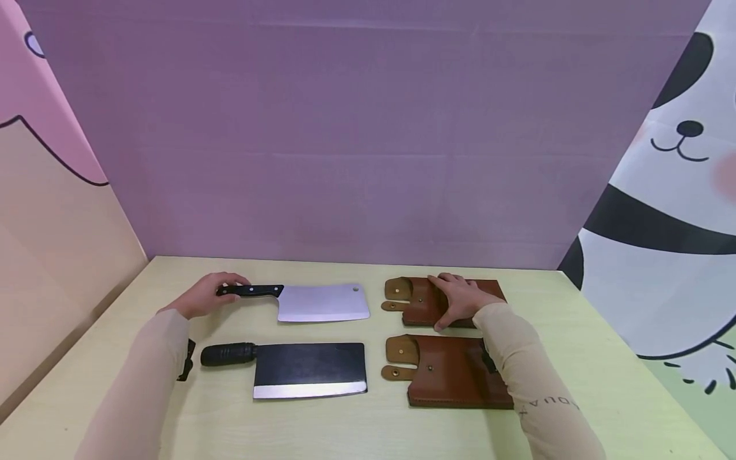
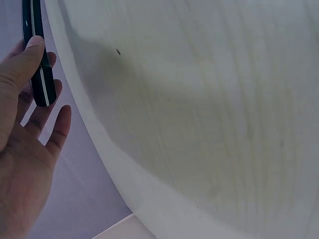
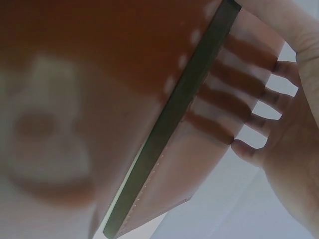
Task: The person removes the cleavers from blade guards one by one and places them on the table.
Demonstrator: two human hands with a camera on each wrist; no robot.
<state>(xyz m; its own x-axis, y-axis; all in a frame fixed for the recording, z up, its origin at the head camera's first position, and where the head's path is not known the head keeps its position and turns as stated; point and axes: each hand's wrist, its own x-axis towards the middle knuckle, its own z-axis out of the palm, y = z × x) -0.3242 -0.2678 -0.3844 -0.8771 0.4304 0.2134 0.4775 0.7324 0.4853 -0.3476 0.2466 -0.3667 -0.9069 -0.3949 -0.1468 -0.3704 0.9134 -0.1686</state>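
My left hand (image 1: 209, 294) pinches the handle end of the silver cleaver (image 1: 323, 303), thumb on one side and fingers on the other. The left wrist view shows that thumb (image 2: 31, 55) on the black handle (image 2: 41, 79). Toward me lies a second cleaver (image 1: 310, 367), with a dark blade and ribbed black handle. On the right, my right hand (image 1: 461, 299) spans the far brown leather sheath (image 1: 422, 303), its thumb at the near edge and its fingers at the far edge. Closer to me is another, larger leather sheath (image 1: 448, 374), partly hidden by my right sleeve.
Everything lies on a pale wooden table (image 1: 322, 434). A purple cloth backdrop (image 1: 368, 140) rises behind its far edge. Printed panels stand at both sides, the right one with a panda picture (image 1: 684, 211).
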